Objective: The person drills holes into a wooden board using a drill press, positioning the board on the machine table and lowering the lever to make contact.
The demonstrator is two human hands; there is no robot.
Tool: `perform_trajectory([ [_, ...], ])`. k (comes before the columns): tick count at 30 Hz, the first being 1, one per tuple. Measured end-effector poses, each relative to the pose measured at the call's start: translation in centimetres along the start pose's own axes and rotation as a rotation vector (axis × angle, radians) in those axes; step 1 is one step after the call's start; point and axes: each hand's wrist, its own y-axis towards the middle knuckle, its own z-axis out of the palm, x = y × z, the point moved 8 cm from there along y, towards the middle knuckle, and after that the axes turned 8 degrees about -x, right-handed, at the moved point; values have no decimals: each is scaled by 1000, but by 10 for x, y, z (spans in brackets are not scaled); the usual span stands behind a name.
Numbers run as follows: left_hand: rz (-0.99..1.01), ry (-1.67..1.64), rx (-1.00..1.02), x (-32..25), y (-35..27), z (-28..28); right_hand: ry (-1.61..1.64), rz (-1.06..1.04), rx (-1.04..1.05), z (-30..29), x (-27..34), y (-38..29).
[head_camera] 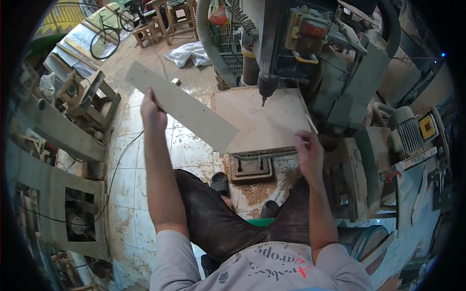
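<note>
A long flat board (185, 109), pale with several small dark holes or marks, slants across the view. My left hand (153, 111) grips it by its near long edge, towards the far left end. The board's near right corner overlaps the left edge of the drill press table's wooden top (265, 123); whether it touches cannot be told. Above that top hangs the drill chuck (267, 85) with a bit (263, 102) pointing down. My right hand (309, 151) is beside the table's front right corner, its fingers partly curled. Nothing is plainly visible in it.
The press column (251, 65) and a switch box (307, 31) stand behind the table. An electric motor (406, 131) is on the right. Machine frames (80, 203) line the left. A black cable (122, 160) crosses the tiled floor, and sawdust (256, 192) lies around the press base (251, 169).
</note>
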Motion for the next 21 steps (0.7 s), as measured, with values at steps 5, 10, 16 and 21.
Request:
perform_trajectory([
  [5,9,243,35,57,3,-1,-33,-121,312,65,60,-24],
  [10,-30,244,-51,106,-10,7,-283,-300,310,88,50,-24],
  [16,-111,488,178,123,-18,15,-436,-372,182,75,27,6],
  [21,-171,1184,382,120,-27,21,-450,-316,165,61,10,28],
])
